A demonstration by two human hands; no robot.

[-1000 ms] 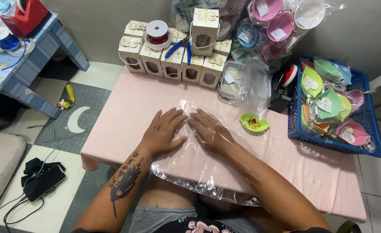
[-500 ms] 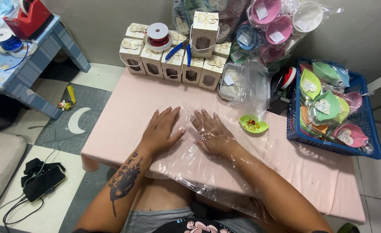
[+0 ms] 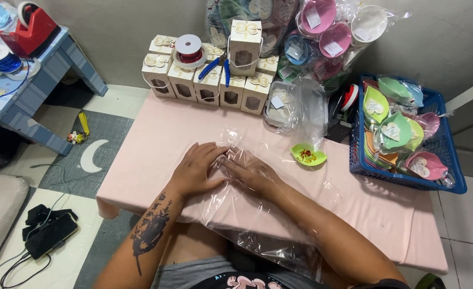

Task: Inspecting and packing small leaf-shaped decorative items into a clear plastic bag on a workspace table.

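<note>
My left hand [image 3: 196, 170] lies on top of the clear plastic sheet [image 3: 258, 214] in the middle of the frame, fingers slightly bent and pressing down on the film, not closed around anything. My right hand [image 3: 250, 172] is under the same sheet, or inside it, because the film covers my wrist and forearm; its fingers are stretched flat and point to the left hand, and the fingertips of both hands meet. The sheet is spread on the pink table [image 3: 156, 139] and hangs over the near edge at the bottom of the frame.

To the right of my hands, near them, a small green leaf-shaped dish [image 3: 307, 155] with red and yellow pieces rests on the table. At the upper centre stands a row of cream gift boxes [image 3: 204, 85], with a spool of red ribbon [image 3: 188, 49] and blue pliers [image 3: 211, 65] on top. At the right edge a blue basket [image 3: 408, 179] holds wrapped coloured dishes. A red tape dispenser [image 3: 33, 24] is at the upper left.
</note>
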